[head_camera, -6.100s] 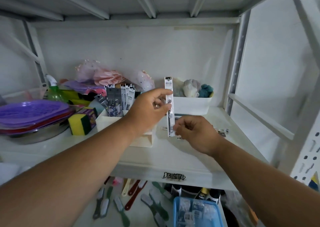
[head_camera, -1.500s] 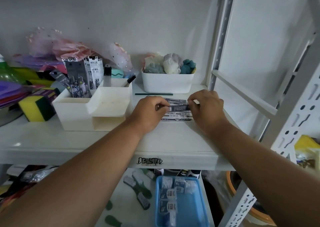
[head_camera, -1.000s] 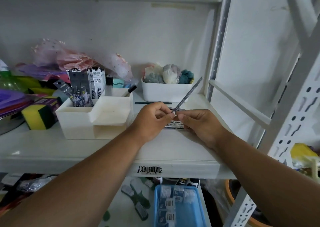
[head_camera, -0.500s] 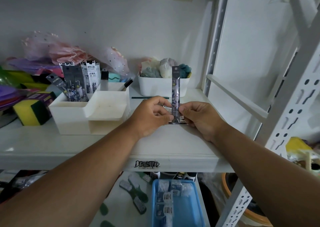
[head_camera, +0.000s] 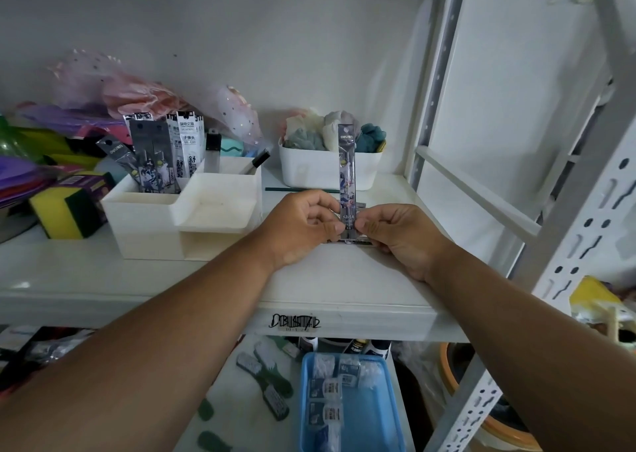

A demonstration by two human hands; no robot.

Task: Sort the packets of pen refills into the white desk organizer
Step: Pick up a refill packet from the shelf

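While both thumbs and forefingers pinch its lower end, one dark packet [head_camera: 346, 172] stands upright at frame centre, lifted off the shelf [head_camera: 103, 279] where it lay flat a moment ago. The left hand [head_camera: 303, 226] grips from the left, the right hand [head_camera: 399, 234] from the right, their other fingers curled under. A second ago the packet tilted toward the right; now it is vertical, which I judge means it is squared up and ready to go into the organizer [head_camera: 179, 221] at centre left. Under the hands a few more packets [head_camera: 358, 241] lie flat; I cannot count them. About six packets already stand in the organizer's left rear compartment [head_camera: 161, 155]. One marker [head_camera: 256, 160] leans in the right rear compartment. One white bin [head_camera: 327, 172] sits behind.
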